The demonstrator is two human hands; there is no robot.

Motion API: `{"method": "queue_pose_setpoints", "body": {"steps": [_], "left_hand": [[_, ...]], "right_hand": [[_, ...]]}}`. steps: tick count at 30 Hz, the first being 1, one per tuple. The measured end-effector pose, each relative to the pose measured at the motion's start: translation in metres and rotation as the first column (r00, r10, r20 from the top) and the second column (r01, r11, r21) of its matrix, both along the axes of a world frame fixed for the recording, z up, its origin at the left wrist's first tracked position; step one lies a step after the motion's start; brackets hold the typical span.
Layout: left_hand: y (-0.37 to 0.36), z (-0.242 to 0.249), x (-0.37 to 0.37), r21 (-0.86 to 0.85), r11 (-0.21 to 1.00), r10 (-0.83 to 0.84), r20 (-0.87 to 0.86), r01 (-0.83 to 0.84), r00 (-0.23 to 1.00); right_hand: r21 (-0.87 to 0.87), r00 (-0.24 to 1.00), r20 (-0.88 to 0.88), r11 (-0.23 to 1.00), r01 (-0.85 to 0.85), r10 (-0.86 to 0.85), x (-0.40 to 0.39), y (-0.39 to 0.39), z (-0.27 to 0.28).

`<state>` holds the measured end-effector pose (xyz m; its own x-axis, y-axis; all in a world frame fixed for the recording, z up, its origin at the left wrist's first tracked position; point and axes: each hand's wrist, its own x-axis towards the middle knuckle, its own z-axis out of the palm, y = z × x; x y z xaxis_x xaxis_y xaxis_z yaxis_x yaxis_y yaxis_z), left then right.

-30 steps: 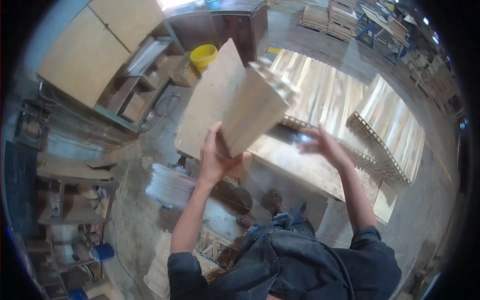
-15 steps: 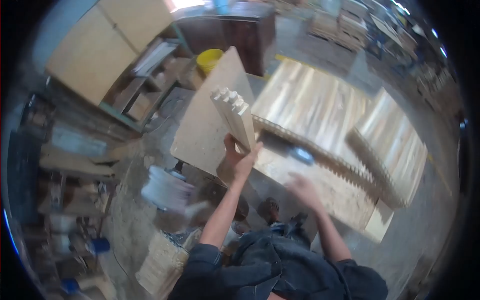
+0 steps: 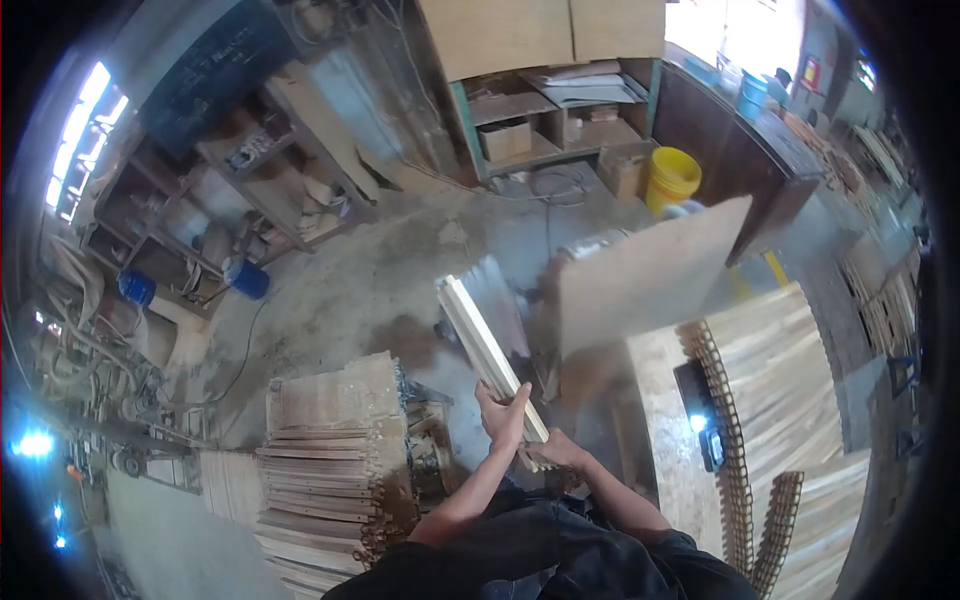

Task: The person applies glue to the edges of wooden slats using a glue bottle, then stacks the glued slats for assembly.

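A small bundle of pale wooden strips slants up and to the left in front of my body. My left hand is wrapped round its lower middle, thumb on the near side. At the bottom end my right hand grips the strips, its fingers partly hidden behind them. Below and to the left lies a stack of similar wooden strips, with their ends roughly lined up. To the right are rows of stacked strips on a pale board.
A dark device with a bright light lies beside the right stack. A tan panel stands ahead, near a yellow bucket. Shelves and a dark cabinet are at the back. Blue containers stand at left.
My view has swung left, bringing the left-hand stack closer. The bundle has come along in my left hand, and my right hand has moved from over the board onto its lower end.
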<state>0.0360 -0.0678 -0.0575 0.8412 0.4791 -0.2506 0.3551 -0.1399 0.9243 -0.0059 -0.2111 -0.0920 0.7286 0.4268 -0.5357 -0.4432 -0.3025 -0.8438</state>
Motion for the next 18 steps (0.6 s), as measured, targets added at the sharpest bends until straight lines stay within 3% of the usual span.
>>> {"method": "queue_pose_setpoints", "body": {"steps": [3,4,7,10,13,14,15,18], "left_hand": [[0.019,0.004,0.025,0.329,0.922,-0.235,0.055,0.205,0.971],[0.022,0.006,0.035,0.497,0.837,-0.343,0.153,0.228,0.927],[0.026,0.015,0.09,0.891,0.421,-0.444,0.041,0.168,0.895],[0.039,0.014,0.15,0.896,0.377,-0.505,-0.012,0.233,0.863],[0.047,0.007,0.183,0.9,0.33,-0.486,-0.097,0.285,0.869],[0.049,0.004,0.184,0.911,0.319,-0.489,-0.078,0.261,0.869],[0.049,0.002,0.183,0.917,0.313,-0.513,-0.057,0.249,0.856],[0.048,-0.004,0.161,0.922,0.303,-0.575,-0.024,0.24,0.818]], "right_hand": [[0.012,0.982,-0.183,0.999,-0.052,0.053,0.046,0.017,-0.032],[0.281,0.983,-0.182,0.956,0.088,-0.037,0.054,0.023,-0.009],[0.434,0.88,-0.475,0.875,0.212,0.022,0.11,0.031,-0.018],[0.486,0.843,-0.522,0.857,0.173,0.126,0.134,0.033,-0.024],[0.263,0.846,-0.527,0.931,0.254,-0.082,0.101,0.032,-0.052],[0.285,0.827,-0.559,0.924,0.255,-0.056,0.079,0.028,0.015],[0.204,0.835,-0.538,0.943,0.264,-0.117,0.059,0.026,0.046],[0.247,0.809,-0.585,0.938,0.244,-0.056,0.015,0.013,0.076]]}}
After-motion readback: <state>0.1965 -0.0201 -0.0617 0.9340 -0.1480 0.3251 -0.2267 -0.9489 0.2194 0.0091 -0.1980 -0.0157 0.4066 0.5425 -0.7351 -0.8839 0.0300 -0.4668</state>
